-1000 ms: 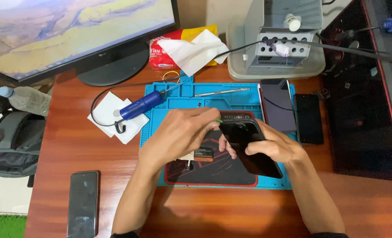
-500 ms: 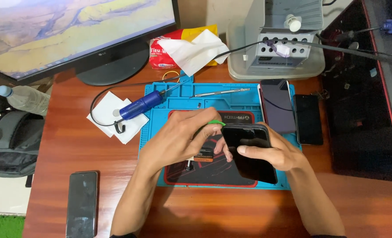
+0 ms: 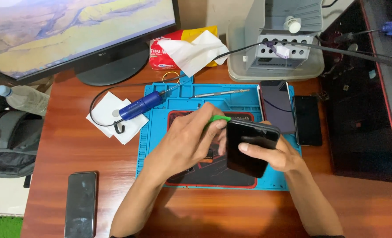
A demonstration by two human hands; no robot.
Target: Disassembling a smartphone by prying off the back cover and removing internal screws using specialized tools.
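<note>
Head view: right hand (image 3: 278, 155) grips a black phone (image 3: 250, 147); left hand (image 3: 191, 139) pinches a green pick (image 3: 219, 118).

Four phones: one held (image 3: 248, 147), two at the mat's (image 3: 160, 132) right edge (image 3: 276, 105) (image 3: 307, 120), one near the desk's front left corner (image 3: 80, 205); one monitor (image 3: 72, 35), one bottle (image 3: 24, 98), one blue driver (image 3: 141, 105).

A glossy black rectangular phone (image 3: 248, 147) sits at centre frame beside a bright green plastic pick (image 3: 218, 118). Beneath lies a blue rubber work mat (image 3: 160, 132) with a red-edged dark panel. The wooden desk (image 3: 72, 145) is reddish-brown; a blue cylindrical electric screwdriver (image 3: 141, 105) rests on white paper squares (image 3: 105, 112) at left.
</note>
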